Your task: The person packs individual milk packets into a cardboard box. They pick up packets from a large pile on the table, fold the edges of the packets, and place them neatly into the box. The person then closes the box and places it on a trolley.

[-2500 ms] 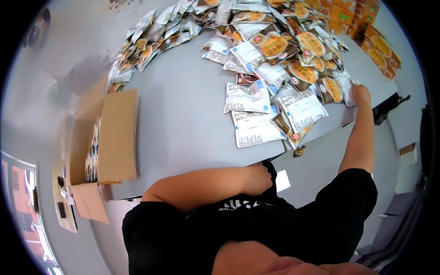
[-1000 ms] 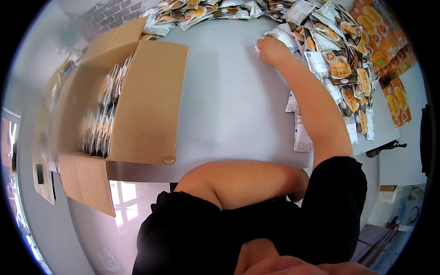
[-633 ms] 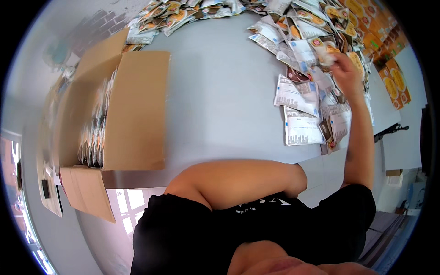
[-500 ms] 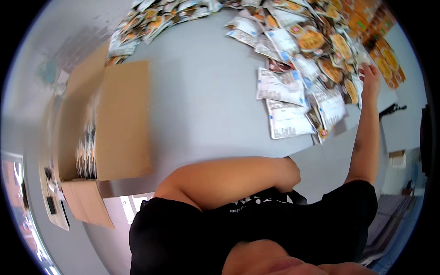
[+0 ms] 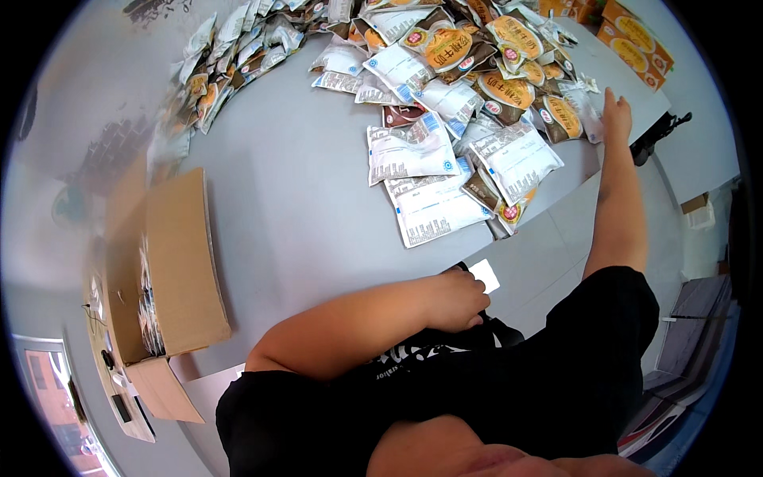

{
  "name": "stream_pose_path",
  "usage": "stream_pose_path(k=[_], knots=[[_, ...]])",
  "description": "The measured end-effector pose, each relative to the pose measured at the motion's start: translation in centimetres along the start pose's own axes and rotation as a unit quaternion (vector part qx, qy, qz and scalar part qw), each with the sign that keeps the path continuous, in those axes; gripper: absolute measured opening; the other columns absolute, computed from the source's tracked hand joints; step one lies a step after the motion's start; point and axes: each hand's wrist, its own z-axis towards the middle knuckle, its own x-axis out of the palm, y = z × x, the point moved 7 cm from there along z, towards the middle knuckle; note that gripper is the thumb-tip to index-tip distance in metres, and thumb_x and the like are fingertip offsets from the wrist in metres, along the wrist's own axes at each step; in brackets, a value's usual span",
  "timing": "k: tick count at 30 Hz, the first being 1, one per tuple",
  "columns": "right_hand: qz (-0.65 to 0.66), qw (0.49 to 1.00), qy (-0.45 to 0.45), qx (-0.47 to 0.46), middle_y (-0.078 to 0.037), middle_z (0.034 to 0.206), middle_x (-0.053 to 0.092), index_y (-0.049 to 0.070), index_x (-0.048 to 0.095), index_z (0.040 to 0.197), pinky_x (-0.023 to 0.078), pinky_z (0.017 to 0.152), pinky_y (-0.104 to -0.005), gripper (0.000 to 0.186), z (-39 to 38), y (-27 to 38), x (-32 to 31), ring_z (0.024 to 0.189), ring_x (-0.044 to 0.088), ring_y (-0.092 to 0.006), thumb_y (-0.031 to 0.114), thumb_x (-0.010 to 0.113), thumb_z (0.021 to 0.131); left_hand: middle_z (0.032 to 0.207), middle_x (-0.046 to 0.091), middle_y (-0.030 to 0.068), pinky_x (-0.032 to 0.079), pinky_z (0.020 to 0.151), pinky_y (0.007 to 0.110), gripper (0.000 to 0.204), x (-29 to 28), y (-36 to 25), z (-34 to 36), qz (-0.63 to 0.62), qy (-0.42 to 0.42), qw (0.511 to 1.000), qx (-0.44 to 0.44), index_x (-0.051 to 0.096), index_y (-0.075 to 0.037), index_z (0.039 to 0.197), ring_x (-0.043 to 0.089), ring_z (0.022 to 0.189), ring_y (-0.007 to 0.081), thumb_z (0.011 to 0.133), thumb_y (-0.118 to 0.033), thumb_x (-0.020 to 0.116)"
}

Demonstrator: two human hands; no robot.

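At the table's near edge, the left hand rests against a black shirt, a little apart from the closest packets. Those lie near the table's front right corner, at the front of a big heap of packets that spreads toward the table's far side. On the table's right side, a pale packet lies just left of the right hand.

The packets are flat, soft and crinkled, overlapping at all angles. Some show white backs with grey print and blue marks; others show brown fronts with large yellow-orange ovals.

The left hand is loosely curled; whether it holds anything cannot be told. The right hand has its fingers stretched out and partly apart, with nothing seen in it; whether it touches the pale packet is unclear.

An open cardboard box with upright packets inside stands on the table's left side. Orange boxes stand at the table's far right.
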Motion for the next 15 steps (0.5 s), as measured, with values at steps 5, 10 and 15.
stream_pose_path(k=[5, 10, 15], knots=[[0.181, 0.981, 0.054, -0.037, -0.015, 0.102, 0.069, -0.004, 0.064, 0.112, 0.047, 0.084, -0.03, 0.047, -8.3, 6.5, -3.2, 0.094, 0.064, -0.0211, 0.038, 0.059, 0.091, 0.095, 0.063, 0.0119, 0.047, 0.085, 0.044, 0.028, 0.9, 0.6, 0.0, 0.054, -0.013, 0.998, -0.023, 0.066, -0.005, 0.091, 0.061, 0.095, 0.0301, 0.087, -0.033, 0.062], [0.299, 0.923, 0.241, 0.02, -0.002, 0.079, 0.06, 0.001, 0.066, 0.093, 0.041, 0.064, -0.0222, 0.038, -19.6, 11.5, -7.1, 0.07, 0.051, -0.0073, 0.035, 0.051, 0.099, 0.094, 0.065, 0.011, 0.046, 0.085, 0.045, 0.025, 2.0, 1.2, 0.4, 0.169, 0.02, 0.983, -0.06, 0.068, -0.006, 0.092, 0.061, 0.096, 0.0299, 0.088, -0.03, 0.061], [0.389, 0.895, 0.196, 0.092, 0.0, 0.075, 0.057, 0.003, 0.066, 0.094, 0.038, 0.061, -0.0216, 0.043, -21.6, 10.7, -6.2, 0.066, 0.046, -0.0071, 0.041, 0.045, 0.101, 0.094, 0.066, 0.0092, 0.049, 0.082, 0.042, 0.02, 4.4, 2.7, -2.5, -0.018, -0.265, 0.964, 0.011, 0.066, -0.009, 0.093, 0.062, 0.091, 0.0291, 0.09, -0.027, 0.058]])
